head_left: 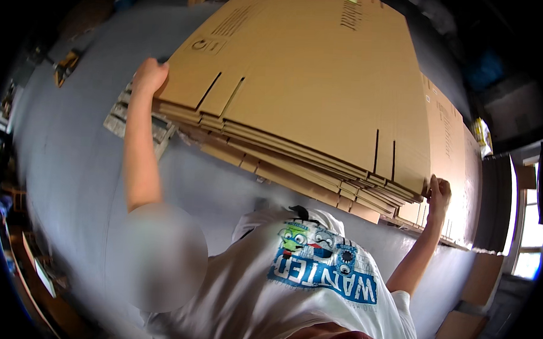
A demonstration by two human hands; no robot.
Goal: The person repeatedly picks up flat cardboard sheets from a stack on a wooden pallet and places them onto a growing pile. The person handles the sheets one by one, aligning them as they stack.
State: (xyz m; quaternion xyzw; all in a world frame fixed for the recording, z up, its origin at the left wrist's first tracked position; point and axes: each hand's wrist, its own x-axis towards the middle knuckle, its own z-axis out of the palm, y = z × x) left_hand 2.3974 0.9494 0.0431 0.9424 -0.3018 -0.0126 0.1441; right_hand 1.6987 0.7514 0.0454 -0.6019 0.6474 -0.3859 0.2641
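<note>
Now my left hand [150,77] and right hand [439,191] pinch the sides of flat brown cardboard boxes [304,81] stacked before me, probably stiff, heavy together, best held at both edges

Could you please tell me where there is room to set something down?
Bare grey floor shows left of the left hand and pallet, and a narrower strip between the cardboard stack and shirt. It's crowded by the right hand, where more cardboard stands.

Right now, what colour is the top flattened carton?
The top flattened carton is brown, seen in head view.
</note>
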